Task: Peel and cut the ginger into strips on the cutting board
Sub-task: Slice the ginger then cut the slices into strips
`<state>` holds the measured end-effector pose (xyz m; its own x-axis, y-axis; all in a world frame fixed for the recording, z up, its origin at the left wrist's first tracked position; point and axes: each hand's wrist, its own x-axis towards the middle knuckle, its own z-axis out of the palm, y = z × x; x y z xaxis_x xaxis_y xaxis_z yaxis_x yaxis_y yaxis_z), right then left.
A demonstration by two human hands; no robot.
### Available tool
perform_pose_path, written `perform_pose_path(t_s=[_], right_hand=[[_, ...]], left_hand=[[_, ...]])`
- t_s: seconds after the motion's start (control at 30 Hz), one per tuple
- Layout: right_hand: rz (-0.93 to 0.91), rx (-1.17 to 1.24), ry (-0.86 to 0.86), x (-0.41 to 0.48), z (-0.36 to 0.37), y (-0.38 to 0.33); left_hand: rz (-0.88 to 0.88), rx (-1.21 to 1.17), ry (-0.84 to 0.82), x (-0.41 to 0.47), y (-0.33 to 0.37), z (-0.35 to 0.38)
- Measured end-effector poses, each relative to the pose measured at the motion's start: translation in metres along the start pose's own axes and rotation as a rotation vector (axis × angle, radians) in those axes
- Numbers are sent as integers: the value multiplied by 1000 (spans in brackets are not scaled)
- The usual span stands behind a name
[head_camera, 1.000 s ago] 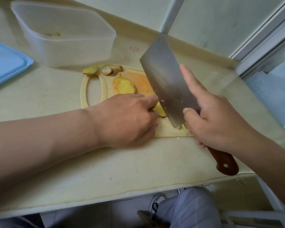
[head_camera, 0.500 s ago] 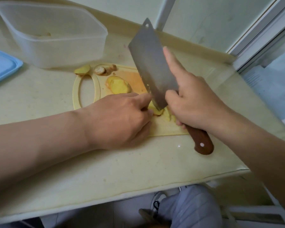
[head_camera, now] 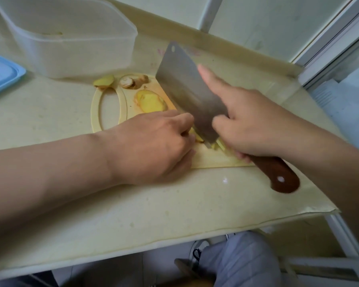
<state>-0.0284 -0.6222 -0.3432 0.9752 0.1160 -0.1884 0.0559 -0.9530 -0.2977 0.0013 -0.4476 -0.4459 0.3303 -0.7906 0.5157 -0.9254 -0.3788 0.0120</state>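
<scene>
The right hand (head_camera: 255,123) is wrapped around the wooden handle of a cleaver (head_camera: 187,88), its forefinger stretched flat along the side of the blade. The blade's near corner is down on the cutting board (head_camera: 216,160), its far corner tipped up and away. The left hand (head_camera: 153,146) lies knuckles up on the board just beside the blade, fingers curled under and pressing on a piece of ginger (head_camera: 198,138), of which only a yellow edge shows between fingertips and steel. On the other side of the blade, under the right hand, lie a few pale cut strips (head_camera: 219,146), blurred and probably thin. Further back on the board rests a peeled ginger slice (head_camera: 150,101), and at the board's far edge beside its oval handle hole sit ginger scraps (head_camera: 131,81). The board lies on a pale desk (head_camera: 133,208). Behind it stands a clear plastic container (head_camera: 71,38), with a blue lid (head_camera: 0,73) at the left edge.
</scene>
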Motion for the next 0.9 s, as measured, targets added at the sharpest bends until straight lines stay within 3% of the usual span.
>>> perform_pose_path(t_s=[0.13,0.3,0.7,0.9], right_hand=[[-8,14,53,21,3,-13],[29,225,171,-3,17,4],[17,21,-41,-18,0,2],[-5,110,75,12,9,-3]], left_hand=[[-16,9,-16,-1,2,-1],[-33,-4,-16,-3,0,-2],[-8,-6,-13,-1,0,-1],[-20,-5,-10,-1,0,-1]])
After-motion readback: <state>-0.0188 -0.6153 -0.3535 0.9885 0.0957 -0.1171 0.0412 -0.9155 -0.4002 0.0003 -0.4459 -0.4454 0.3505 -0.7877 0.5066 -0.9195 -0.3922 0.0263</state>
